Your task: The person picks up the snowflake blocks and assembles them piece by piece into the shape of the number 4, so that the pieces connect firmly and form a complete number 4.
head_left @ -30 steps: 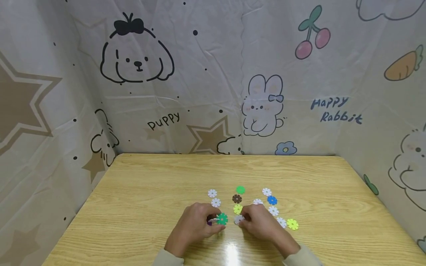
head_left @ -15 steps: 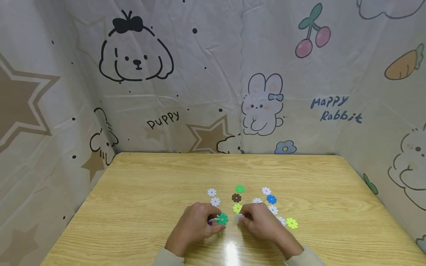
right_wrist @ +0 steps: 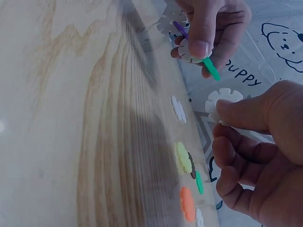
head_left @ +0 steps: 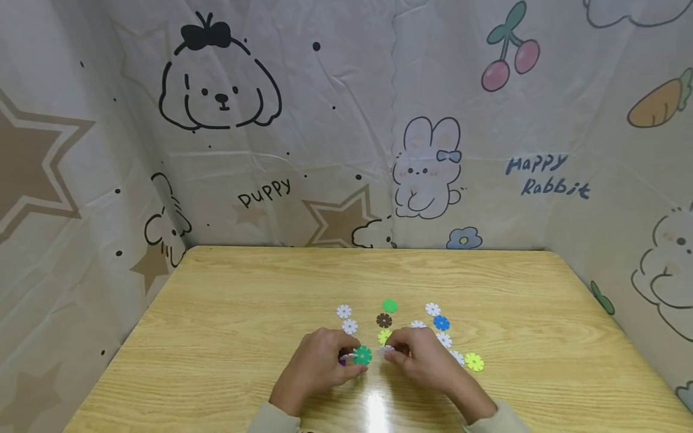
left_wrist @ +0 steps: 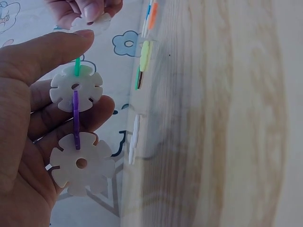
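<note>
My left hand (head_left: 319, 364) holds a short chain of notched plastic snowflake discs. In the left wrist view a white disc (left_wrist: 94, 168) joins a purple disc (left_wrist: 76, 123) seen edge-on, then a second white disc (left_wrist: 59, 92). At the chain's end a green disc (head_left: 363, 355) faces the head camera. Between thumb and fingertips, my right hand (head_left: 425, 361) pinches a single white disc (right_wrist: 229, 96), just right of the green one with a small gap between them.
On the wooden table (head_left: 243, 288) behind my hands lie two white discs (head_left: 349, 326), a green disc (head_left: 390, 306), a brown disc (head_left: 384, 320) and a yellow disc (head_left: 384, 336). To the right lie a blue disc (head_left: 441, 323), another yellow disc (head_left: 474, 362) and several white ones.
The white disc in my right hand has turned from facing the head camera to a flatter tilt and shifted slightly left. My left hand and its chain have hardly moved.
</note>
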{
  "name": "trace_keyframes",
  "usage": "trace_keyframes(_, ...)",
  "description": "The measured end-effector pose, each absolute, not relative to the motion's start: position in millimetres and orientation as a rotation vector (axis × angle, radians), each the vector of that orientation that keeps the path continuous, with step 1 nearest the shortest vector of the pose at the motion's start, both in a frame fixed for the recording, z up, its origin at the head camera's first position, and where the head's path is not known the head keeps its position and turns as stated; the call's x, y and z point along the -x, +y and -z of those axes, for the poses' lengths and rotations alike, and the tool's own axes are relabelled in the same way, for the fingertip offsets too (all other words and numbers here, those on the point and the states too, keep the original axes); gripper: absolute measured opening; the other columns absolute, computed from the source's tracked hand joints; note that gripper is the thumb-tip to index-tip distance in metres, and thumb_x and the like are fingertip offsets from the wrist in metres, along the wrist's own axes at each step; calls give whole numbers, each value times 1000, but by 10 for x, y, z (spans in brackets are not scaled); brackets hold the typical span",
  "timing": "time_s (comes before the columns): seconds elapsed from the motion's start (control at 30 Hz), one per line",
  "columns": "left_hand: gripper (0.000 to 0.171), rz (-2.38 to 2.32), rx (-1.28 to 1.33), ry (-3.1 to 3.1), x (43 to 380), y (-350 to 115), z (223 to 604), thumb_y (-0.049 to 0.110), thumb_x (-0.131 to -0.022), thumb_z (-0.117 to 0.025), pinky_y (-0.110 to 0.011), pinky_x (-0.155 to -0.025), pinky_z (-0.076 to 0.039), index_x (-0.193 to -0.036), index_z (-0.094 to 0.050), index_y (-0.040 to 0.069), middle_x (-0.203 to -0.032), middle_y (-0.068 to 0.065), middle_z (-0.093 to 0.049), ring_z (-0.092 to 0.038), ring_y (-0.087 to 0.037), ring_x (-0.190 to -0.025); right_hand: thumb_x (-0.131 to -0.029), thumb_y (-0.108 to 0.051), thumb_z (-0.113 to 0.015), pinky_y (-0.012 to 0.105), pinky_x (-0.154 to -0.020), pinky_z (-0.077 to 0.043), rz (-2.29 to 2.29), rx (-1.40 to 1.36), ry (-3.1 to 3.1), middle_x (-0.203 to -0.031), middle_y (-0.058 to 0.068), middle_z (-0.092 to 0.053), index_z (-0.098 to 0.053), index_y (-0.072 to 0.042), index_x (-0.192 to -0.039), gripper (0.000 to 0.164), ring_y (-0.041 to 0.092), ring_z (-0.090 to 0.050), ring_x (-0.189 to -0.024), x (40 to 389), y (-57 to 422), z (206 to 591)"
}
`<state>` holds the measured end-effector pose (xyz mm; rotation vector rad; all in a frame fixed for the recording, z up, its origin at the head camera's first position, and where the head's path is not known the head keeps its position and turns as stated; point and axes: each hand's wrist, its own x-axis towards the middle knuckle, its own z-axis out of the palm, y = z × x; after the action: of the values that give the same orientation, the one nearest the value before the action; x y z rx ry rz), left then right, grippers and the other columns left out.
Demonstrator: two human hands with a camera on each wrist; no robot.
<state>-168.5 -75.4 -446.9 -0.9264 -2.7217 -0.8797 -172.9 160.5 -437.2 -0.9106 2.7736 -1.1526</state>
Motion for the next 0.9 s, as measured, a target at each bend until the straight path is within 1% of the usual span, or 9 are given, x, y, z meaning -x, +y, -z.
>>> trace_keyframes(0.13, 21, 872, 927, -2723, 1688, -749, 4470, 29, -75, -87, -17, -52, -41, -87, -76, 15, -68, 15, -58, -47, 4, -59, -89, -9, -75, 24, -58, -47, 1153, 918, 2768, -72, -15, -57, -73, -13, -85, 5, 2, -52, -65, 1721, 1598, 4367)
trace_keyframes(0.33, 21, 863, 939, -2711, 1683, -738, 4465, 29, -75, -86, -16, -51, -40, -85, -75, 15, -68, 15, -56, -46, 4, -58, -89, -9, -74, 25, -59, -48, 1182, 929, 2725, -74, -14, -59, -74, -8, -87, 2, 3, -54, -67, 1703, 1582, 4356)
trace_keyframes(0.6, 20, 852, 949, -2706, 1677, -729, 4461, 29, -74, -86, -16, -51, -38, -84, -74, 16, -67, 15, -55, -44, 4, -57, -87, -6, -76, 24, -58, -48, 1176, 969, 2746, -74, -15, -59, -75, -12, -86, 6, 1, -53, -66, 1699, 1551, 4383)
trace_keyframes(0.9, 23, 879, 980, -2684, 1674, -720, 4466, 25, -74, -86, -15, -48, -35, -73, -64, 18, -62, 15, -50, -40, 4, -55, -83, -4, -78, 22, -56, -48, 1199, 1089, 2794, -74, -13, -61, -76, -11, -84, 7, 0, -53, -65, 1691, 1518, 4410)
